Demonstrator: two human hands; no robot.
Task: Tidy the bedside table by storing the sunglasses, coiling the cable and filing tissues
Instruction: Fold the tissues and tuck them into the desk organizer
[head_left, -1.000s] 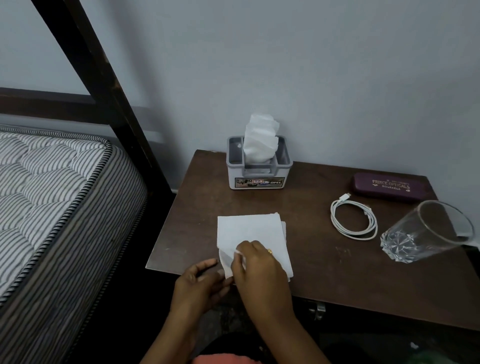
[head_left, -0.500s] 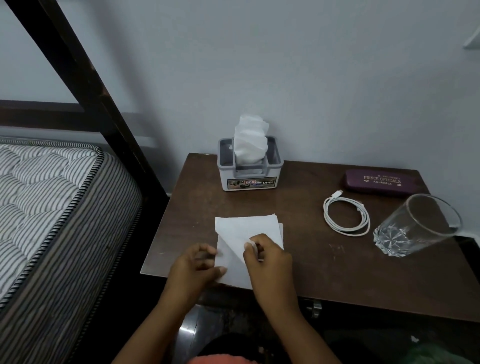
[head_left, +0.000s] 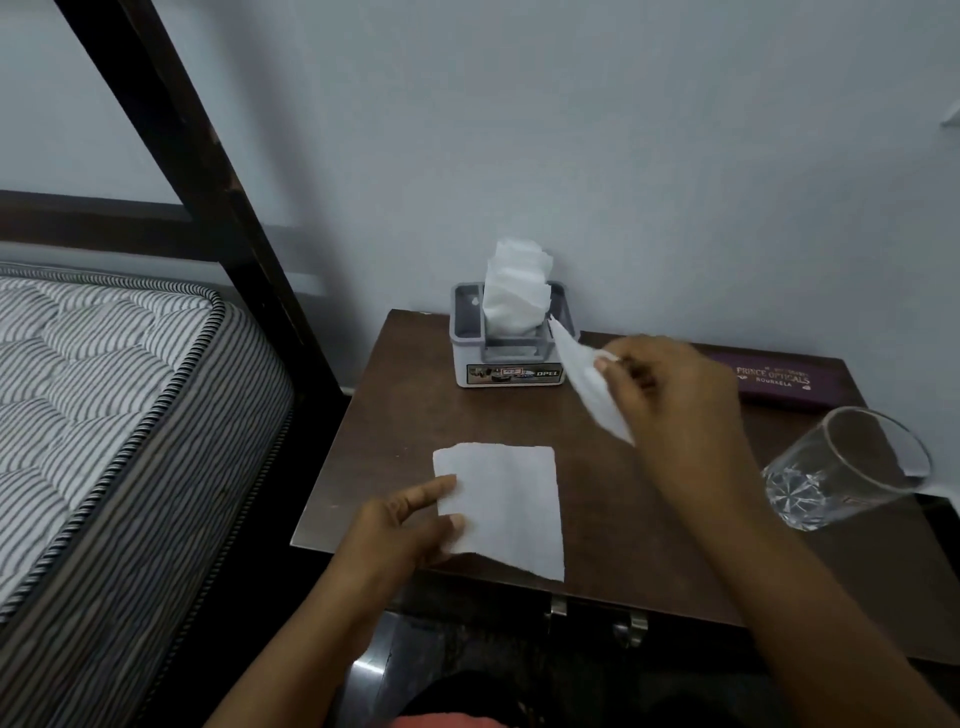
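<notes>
My right hand (head_left: 675, 400) pinches a folded white tissue (head_left: 587, 384) in the air, its upper tip close to the right side of the grey tissue holder (head_left: 511, 358). The holder stands at the back of the brown bedside table (head_left: 384, 415) with a bunch of tissues (head_left: 514, 296) sticking up out of it. A second flat tissue (head_left: 511, 509) lies near the table's front edge. My left hand (head_left: 405, 525) rests on its left edge with thumb and fingers. The purple glasses case (head_left: 779, 382) lies at the back right. The white cable is hidden behind my right arm.
A clear drinking glass (head_left: 841, 467) stands at the table's right side, near my right forearm. A striped mattress (head_left: 104, 415) and a dark bed post (head_left: 208, 171) are on the left. The wall is right behind the table.
My right hand has lifted one tissue off the pile and carried it up and right toward the holder. My left hand stays at the tissue left lying on the table.
</notes>
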